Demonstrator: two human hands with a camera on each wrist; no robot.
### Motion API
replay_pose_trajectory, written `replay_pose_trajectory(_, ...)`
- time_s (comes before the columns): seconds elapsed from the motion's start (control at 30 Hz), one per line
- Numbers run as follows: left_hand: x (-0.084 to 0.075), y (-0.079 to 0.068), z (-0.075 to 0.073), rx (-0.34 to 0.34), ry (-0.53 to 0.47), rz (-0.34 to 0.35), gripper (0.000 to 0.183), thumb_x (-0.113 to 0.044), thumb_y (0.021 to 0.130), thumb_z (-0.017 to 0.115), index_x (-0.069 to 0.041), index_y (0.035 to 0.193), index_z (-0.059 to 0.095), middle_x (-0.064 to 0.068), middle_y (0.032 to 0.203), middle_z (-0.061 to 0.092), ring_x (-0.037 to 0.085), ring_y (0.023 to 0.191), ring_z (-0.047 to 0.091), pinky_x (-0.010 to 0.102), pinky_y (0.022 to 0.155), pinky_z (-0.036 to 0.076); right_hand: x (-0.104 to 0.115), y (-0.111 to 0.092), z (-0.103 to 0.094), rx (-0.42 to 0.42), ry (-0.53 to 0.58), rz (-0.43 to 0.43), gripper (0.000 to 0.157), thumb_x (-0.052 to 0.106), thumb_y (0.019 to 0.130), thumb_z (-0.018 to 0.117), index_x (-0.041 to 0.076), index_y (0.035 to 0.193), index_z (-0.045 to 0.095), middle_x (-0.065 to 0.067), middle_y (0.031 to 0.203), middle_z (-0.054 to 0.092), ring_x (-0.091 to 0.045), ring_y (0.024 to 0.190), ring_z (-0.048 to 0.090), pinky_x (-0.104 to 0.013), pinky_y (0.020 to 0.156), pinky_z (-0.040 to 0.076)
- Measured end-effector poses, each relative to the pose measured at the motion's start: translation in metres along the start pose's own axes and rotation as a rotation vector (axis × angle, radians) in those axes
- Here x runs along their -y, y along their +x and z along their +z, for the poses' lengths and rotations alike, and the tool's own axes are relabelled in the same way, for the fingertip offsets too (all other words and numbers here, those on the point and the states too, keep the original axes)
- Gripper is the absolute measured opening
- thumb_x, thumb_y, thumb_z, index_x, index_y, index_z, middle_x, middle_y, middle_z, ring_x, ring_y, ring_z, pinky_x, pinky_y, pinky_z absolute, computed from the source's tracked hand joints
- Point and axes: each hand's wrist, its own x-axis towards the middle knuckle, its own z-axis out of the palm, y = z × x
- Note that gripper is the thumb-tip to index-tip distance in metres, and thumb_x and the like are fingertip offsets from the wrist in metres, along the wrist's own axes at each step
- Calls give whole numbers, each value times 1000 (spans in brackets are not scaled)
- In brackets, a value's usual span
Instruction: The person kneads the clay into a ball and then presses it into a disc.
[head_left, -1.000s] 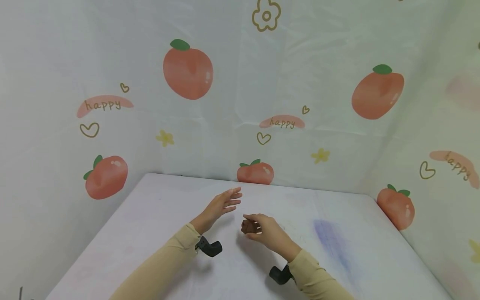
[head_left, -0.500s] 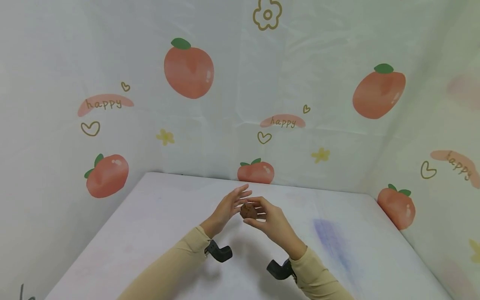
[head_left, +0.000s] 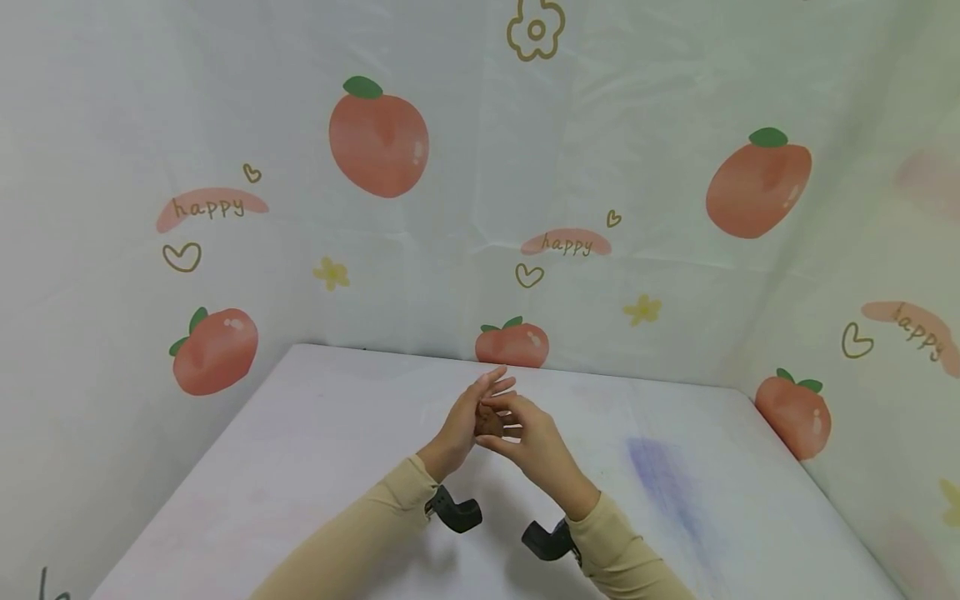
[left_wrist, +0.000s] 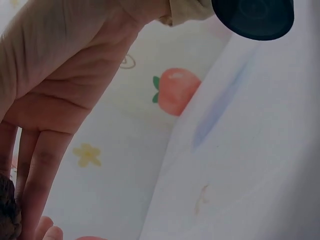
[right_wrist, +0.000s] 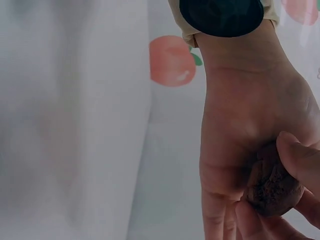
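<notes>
A brown, creased lump like a ball of clay [head_left: 489, 422] is between my two hands above the table. My right hand [head_left: 542, 446] pinches it between the thumb below and the fingers above. My left hand [head_left: 456, 425] has its fingers straight, its palm facing the lump. In the right wrist view the dark, cracked lump [right_wrist: 273, 185] lies against the left palm [right_wrist: 245, 120], with the right thumb [right_wrist: 302, 162] over it. The left wrist view shows only part of the lump [left_wrist: 7, 212], beside the left fingers [left_wrist: 42, 165].
A white table [head_left: 337, 433] lies below the hands, with a blue-purple smear [head_left: 663, 475] on its right side. White curtains [head_left: 450, 250] with printed red fruit stand behind and at both sides. Each wrist carries a black camera mount [head_left: 456, 510].
My right hand has raised the lump and moved it up and left to the left palm. My left hand has moved right to meet it, fingers still straight.
</notes>
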Motion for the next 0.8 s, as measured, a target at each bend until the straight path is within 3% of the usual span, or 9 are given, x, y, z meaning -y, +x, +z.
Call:
replay_pose_trajectory(0.23,3,0,3,-41,-64,14,62,-48,105,24,-8,153,24,15,154,35,31,140,37,49,106,41,-2,-4,3,-35,-29,-5,49,14,76,81,9,122,65,-4,112,65,-19,96,65,-23,74,57)
replay_pose_trajectory(0.37,6,1,3,-67,-21,40,64,-48,105,19,-5,153,23,17,153,37,32,139,39,37,106,43,-2,-7,3,-52,-94,-21,53,19,78,79,8,128,63,-4,116,66,-20,102,64,-35,84,56)
replay_pose_trajectory(0.43,6,1,3,-74,-8,48,65,-48,105,17,-4,153,22,17,153,37,30,138,41,28,98,49,-1,-9,3,-71,-123,-26,52,22,81,77,7,129,61,-7,121,66,-24,111,62,-42,92,53)
replay_pose_trajectory(0.5,6,1,3,-80,0,47,67,-50,104,16,-4,153,22,17,152,38,27,123,56,21,81,52,-1,-9,2,-105,-109,-10,51,24,86,73,6,132,59,-9,128,63,-28,121,57,-48,99,48)
replay_pose_trajectory(0.57,6,1,5,-86,3,44,67,-51,104,17,-5,153,23,17,152,38,23,120,57,19,77,51,-1,-8,2,-155,-48,25,49,25,93,64,6,137,53,-10,137,57,-31,130,50,-53,105,42)
replay_pose_trajectory(0.63,7,1,7,-84,11,55,67,-50,104,17,-4,153,23,19,152,37,24,121,56,25,86,52,-2,-4,4,-210,77,72,49,26,100,53,6,144,44,-11,147,46,-30,138,39,-55,110,34)
replay_pose_trajectory(0.67,7,1,9,-83,10,65,68,-51,104,18,-3,153,23,20,152,37,26,122,56,30,96,50,-3,-1,6,-231,170,101,49,26,103,47,7,147,38,-10,152,39,-30,143,32,-56,113,28)
replay_pose_trajectory(0.73,6,1,13,-78,29,97,66,-48,105,18,-2,152,23,22,152,36,30,138,40,40,112,36,-6,5,12,-269,366,166,50,29,107,33,9,152,27,-8,159,26,-28,148,19,-57,117,19)
replay_pose_trajectory(0.8,6,0,18,-74,69,127,64,-46,106,19,-2,152,24,22,151,36,33,140,36,47,115,27,-7,11,20,-301,586,265,53,35,107,24,13,155,18,-5,163,13,-26,150,7,-56,119,9)
